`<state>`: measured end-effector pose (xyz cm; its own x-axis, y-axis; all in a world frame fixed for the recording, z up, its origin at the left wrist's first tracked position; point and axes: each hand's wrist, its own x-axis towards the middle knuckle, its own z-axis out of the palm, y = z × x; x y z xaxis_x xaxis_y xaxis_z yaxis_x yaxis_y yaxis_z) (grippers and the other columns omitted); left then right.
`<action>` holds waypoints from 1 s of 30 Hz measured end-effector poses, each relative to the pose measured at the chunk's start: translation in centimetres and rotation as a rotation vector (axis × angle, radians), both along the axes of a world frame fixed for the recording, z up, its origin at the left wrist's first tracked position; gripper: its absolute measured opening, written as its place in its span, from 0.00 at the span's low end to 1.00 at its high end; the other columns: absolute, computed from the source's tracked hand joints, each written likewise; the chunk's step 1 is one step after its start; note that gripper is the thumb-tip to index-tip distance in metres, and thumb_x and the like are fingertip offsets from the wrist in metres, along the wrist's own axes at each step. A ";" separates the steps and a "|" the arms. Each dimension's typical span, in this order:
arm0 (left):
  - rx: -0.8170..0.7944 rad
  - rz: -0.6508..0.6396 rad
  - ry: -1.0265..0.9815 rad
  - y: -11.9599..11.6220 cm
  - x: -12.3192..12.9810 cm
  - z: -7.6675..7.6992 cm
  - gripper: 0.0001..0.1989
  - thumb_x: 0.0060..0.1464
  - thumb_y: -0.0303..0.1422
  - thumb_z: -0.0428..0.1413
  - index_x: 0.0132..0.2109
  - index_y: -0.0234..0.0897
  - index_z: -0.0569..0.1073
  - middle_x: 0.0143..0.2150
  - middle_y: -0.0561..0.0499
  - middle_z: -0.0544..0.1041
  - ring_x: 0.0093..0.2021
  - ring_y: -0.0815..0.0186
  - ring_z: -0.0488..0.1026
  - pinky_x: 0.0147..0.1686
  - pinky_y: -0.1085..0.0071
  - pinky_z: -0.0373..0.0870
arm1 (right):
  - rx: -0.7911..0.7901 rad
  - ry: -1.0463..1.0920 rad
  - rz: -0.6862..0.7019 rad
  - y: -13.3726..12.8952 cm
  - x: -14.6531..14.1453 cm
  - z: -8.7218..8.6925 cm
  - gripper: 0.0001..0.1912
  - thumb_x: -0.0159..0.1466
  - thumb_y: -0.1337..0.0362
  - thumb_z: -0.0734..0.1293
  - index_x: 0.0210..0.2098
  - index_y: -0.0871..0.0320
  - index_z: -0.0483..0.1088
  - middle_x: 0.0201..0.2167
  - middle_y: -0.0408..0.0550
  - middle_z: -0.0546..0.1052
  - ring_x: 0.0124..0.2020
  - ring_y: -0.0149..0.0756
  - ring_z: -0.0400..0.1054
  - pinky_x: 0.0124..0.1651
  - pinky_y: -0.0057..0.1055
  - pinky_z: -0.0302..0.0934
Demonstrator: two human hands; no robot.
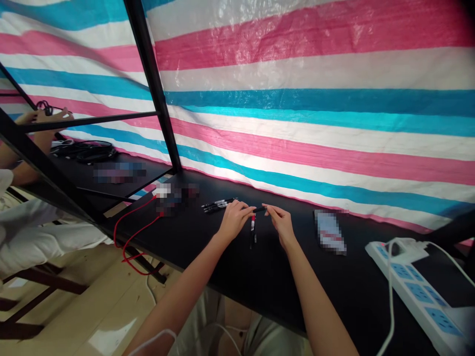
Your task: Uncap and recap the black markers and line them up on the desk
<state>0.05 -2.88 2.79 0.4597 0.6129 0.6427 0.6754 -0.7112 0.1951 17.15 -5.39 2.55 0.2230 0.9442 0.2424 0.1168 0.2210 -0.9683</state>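
My left hand (234,218) and my right hand (281,223) meet above the middle of the black table. Between their fingertips lies a slim black pen (260,209), held level with one end in each hand. Both hands are closed in a pinch. Just below it on the tabletop are slender pen parts or pens (253,230), one with a red and white section; I cannot tell whether they are whole. Left of my left hand, several black pens (218,204) rest side by side, partly covered by that hand.
A white power strip (419,287) with plugged cables stands at the right of the table (252,282). A blurred packet (330,232) is nearer. Red cable (139,212) hangs off the left edge. Beyond the black frame (152,79), another person's hands (52,116) hold dark cable.
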 end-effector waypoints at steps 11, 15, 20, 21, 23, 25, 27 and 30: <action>0.030 0.009 0.009 0.0 -0.2 0.1 0.15 0.58 0.36 0.44 0.47 0.39 0.70 0.37 0.48 0.71 0.38 0.65 0.63 0.40 0.67 0.61 | 0.040 0.029 -0.052 0.4 1.3 -0.3 0.23 0.53 0.50 0.65 0.43 0.57 0.71 0.23 0.42 0.67 0.15 0.21 0.47 0.17 0.24 0.43; 0.026 -0.047 0.079 -0.3 0.1 0.0 0.14 0.59 0.36 0.43 0.47 0.38 0.70 0.37 0.48 0.70 0.38 0.65 0.63 0.40 0.68 0.61 | 0.005 0.005 -0.017 0.5 0.5 -0.7 0.18 0.52 0.51 0.66 0.33 0.59 0.72 0.13 0.37 0.59 0.15 0.24 0.48 0.17 0.24 0.42; 0.028 -0.020 0.069 -0.1 -0.1 0.1 0.14 0.59 0.35 0.44 0.46 0.38 0.70 0.37 0.47 0.70 0.39 0.65 0.63 0.41 0.67 0.62 | 0.036 0.122 -0.201 1.0 1.3 -1.1 0.20 0.52 0.47 0.64 0.29 0.59 0.66 0.20 0.40 0.65 0.14 0.22 0.50 0.16 0.24 0.42; 0.026 -0.008 0.057 0.0 -0.1 0.1 0.13 0.58 0.35 0.44 0.45 0.38 0.70 0.37 0.47 0.70 0.39 0.65 0.64 0.41 0.67 0.62 | 0.054 0.162 -0.253 1.1 1.7 -1.2 0.21 0.52 0.46 0.63 0.29 0.59 0.65 0.22 0.41 0.66 0.14 0.21 0.51 0.16 0.23 0.42; 0.014 0.015 0.028 0.2 -0.3 0.2 0.13 0.58 0.36 0.45 0.43 0.38 0.71 0.37 0.47 0.70 0.39 0.65 0.64 0.40 0.67 0.62 | 0.094 0.225 -0.351 1.2 2.7 -1.4 0.22 0.53 0.45 0.62 0.29 0.59 0.63 0.25 0.43 0.67 0.13 0.19 0.50 0.15 0.23 0.41; -0.004 0.044 -0.010 0.4 -0.4 0.2 0.13 0.58 0.37 0.45 0.42 0.38 0.71 0.36 0.48 0.71 0.39 0.65 0.64 0.40 0.68 0.62 | 0.123 0.262 -0.424 1.3 3.7 -1.6 0.22 0.53 0.44 0.61 0.28 0.59 0.61 0.25 0.42 0.68 0.12 0.18 0.48 0.14 0.23 0.40; -0.043 0.085 -0.065 0.6 -0.5 0.3 0.12 0.58 0.37 0.45 0.40 0.38 0.71 0.35 0.49 0.71 0.39 0.65 0.65 0.40 0.68 0.62 | 0.123 0.295 -0.456 1.2 4.4 -1.6 0.22 0.53 0.44 0.61 0.27 0.58 0.60 0.26 0.43 0.69 0.12 0.18 0.48 0.14 0.23 0.38; -0.148 0.165 -0.171 0.7 -0.7 0.2 0.12 0.57 0.38 0.46 0.39 0.37 0.70 0.34 0.50 0.72 0.37 0.66 0.66 0.37 0.71 0.62 | 0.079 0.349 -0.422 1.1 4.6 -1.5 0.23 0.52 0.43 0.62 0.27 0.58 0.59 0.31 0.46 0.72 0.12 0.18 0.52 0.13 0.23 0.37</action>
